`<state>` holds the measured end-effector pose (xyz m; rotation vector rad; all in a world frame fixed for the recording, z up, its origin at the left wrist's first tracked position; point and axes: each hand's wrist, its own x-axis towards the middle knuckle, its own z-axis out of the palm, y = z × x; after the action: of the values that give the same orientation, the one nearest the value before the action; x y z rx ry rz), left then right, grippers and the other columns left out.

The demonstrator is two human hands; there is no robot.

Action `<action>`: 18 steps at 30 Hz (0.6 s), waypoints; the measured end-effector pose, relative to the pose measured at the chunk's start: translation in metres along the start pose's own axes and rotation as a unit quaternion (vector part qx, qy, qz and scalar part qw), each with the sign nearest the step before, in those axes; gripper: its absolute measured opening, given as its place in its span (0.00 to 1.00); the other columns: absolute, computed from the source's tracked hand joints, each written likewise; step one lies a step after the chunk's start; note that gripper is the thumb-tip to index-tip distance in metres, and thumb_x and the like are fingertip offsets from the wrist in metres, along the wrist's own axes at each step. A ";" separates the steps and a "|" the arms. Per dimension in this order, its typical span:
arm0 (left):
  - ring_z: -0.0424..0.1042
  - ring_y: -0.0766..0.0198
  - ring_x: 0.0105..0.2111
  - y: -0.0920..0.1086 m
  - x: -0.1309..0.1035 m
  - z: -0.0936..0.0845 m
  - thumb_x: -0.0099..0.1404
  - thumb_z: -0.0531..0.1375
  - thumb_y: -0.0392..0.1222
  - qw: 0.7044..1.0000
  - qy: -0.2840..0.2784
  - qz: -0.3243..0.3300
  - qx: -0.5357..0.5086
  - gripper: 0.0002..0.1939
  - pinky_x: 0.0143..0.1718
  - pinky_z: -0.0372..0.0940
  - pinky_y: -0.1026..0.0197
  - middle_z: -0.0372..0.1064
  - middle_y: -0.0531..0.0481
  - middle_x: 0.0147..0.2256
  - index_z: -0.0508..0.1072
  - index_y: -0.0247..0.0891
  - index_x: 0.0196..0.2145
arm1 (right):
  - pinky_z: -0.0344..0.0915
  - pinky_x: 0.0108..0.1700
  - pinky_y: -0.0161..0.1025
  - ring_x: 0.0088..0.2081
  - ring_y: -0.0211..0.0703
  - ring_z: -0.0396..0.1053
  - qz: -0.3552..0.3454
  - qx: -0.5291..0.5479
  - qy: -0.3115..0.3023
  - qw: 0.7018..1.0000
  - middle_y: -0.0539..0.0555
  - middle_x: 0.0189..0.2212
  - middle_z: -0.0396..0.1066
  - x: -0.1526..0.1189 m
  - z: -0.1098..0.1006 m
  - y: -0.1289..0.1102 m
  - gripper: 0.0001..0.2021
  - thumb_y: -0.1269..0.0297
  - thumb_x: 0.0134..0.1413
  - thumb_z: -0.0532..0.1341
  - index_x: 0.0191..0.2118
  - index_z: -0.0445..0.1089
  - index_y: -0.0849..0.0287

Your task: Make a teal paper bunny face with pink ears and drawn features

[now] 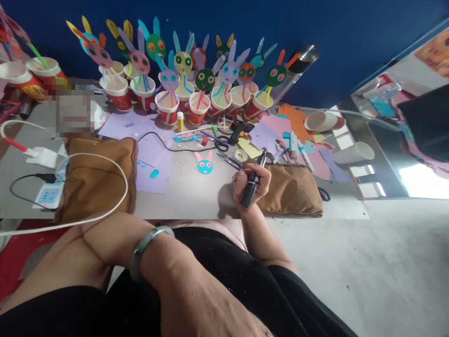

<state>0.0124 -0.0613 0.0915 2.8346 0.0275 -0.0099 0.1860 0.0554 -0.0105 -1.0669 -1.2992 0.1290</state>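
My right hand (253,186) is wrapped round a black marker (249,189), its tip pointing up and away, above the left end of the right brown cushion (291,189). My left hand (213,299) is low in the view, close to the camera, over my black clothing; its fingers are cut off by the bottom edge. A green bangle (144,250) circles the left wrist. On the table (182,199), left of the marker, lies a small blue paper rabbit face (205,166) with pink ears and pink eyes.
Red and white cups (167,112) with paper rabbits on straws stand along the blue wall. A left brown cushion (100,178), white cable (124,187), power strip (51,192), glue stick (180,121), scissors (233,135), coloured paper (152,173) and pens (305,157) lie around. Two cups lie tipped at right.
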 end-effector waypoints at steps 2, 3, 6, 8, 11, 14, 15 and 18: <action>0.80 0.63 0.41 -0.030 0.000 -0.021 0.59 0.67 0.61 0.971 0.003 0.175 -0.164 0.09 0.33 0.75 0.64 0.82 0.54 0.39 0.80 0.59 0.33 | 0.67 0.23 0.34 0.19 0.37 0.71 0.005 -0.004 -0.003 1.000 0.41 0.22 0.65 0.000 0.000 0.000 0.11 0.63 0.62 0.61 0.49 0.65 0.51; 0.80 0.66 0.40 -0.041 -0.002 -0.030 0.63 0.66 0.54 0.914 -0.002 0.269 -0.303 0.06 0.36 0.75 0.67 0.82 0.55 0.40 0.80 0.54 0.34 | 0.67 0.24 0.34 0.19 0.37 0.70 0.007 -0.006 -0.004 1.000 0.40 0.22 0.65 0.000 0.000 -0.001 0.10 0.63 0.62 0.61 0.49 0.64 0.51; 0.78 0.69 0.36 -0.066 -0.016 -0.045 0.74 0.56 0.38 0.896 0.055 0.081 -0.434 0.09 0.41 0.72 0.68 0.82 0.53 0.38 0.77 0.45 0.40 | 0.67 0.23 0.34 0.18 0.36 0.69 0.004 -0.015 -0.008 1.000 0.40 0.21 0.63 0.001 0.000 -0.005 0.10 0.62 0.63 0.60 0.49 0.63 0.51; 0.76 0.66 0.33 -0.082 -0.023 -0.038 0.75 0.55 0.38 0.956 0.129 -0.023 -0.263 0.11 0.40 0.69 0.62 0.80 0.51 0.33 0.76 0.41 0.36 | 0.66 0.22 0.34 0.17 0.36 0.68 -0.013 -0.027 -0.001 1.000 0.40 0.21 0.62 0.002 -0.003 -0.010 0.09 0.62 0.64 0.59 0.49 0.63 0.50; 0.72 0.63 0.28 -0.106 -0.026 -0.013 0.77 0.53 0.41 0.982 0.172 -0.061 0.037 0.16 0.33 0.63 0.57 0.74 0.50 0.27 0.73 0.38 0.31 | 0.64 0.20 0.33 0.16 0.35 0.65 -0.094 -0.027 0.002 0.995 0.40 0.21 0.63 0.004 -0.015 -0.016 0.12 0.62 0.67 0.57 0.54 0.61 0.46; 0.69 0.64 0.26 -0.125 -0.026 0.010 0.76 0.53 0.38 0.970 0.188 -0.040 0.152 0.14 0.29 0.58 0.58 0.70 0.52 0.26 0.70 0.39 0.31 | 0.68 0.22 0.35 0.19 0.36 0.67 -0.198 -0.023 -0.094 0.975 0.42 0.23 0.69 0.009 -0.034 -0.015 0.19 0.61 0.67 0.57 0.60 0.59 0.44; 0.68 0.63 0.25 -0.130 -0.026 0.016 0.75 0.53 0.37 0.965 0.193 -0.041 0.171 0.13 0.28 0.58 0.58 0.69 0.53 0.26 0.69 0.39 0.31 | 0.69 0.23 0.36 0.21 0.37 0.69 -0.227 -0.027 -0.141 0.963 0.43 0.25 0.71 0.011 -0.041 -0.012 0.20 0.61 0.66 0.58 0.61 0.59 0.45; 0.67 0.62 0.24 -0.141 -0.030 0.027 0.73 0.53 0.33 0.961 0.192 -0.059 0.190 0.10 0.26 0.57 0.57 0.68 0.52 0.27 0.67 0.39 0.32 | 0.72 0.27 0.38 0.23 0.38 0.70 -0.303 -0.080 -0.211 0.926 0.45 0.26 0.71 0.017 -0.061 0.000 0.20 0.54 0.64 0.62 0.59 0.62 0.48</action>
<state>-0.0206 0.0641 0.0235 3.1626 0.3100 0.5661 0.2416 0.0321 0.0081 -0.7445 -2.0069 -0.2312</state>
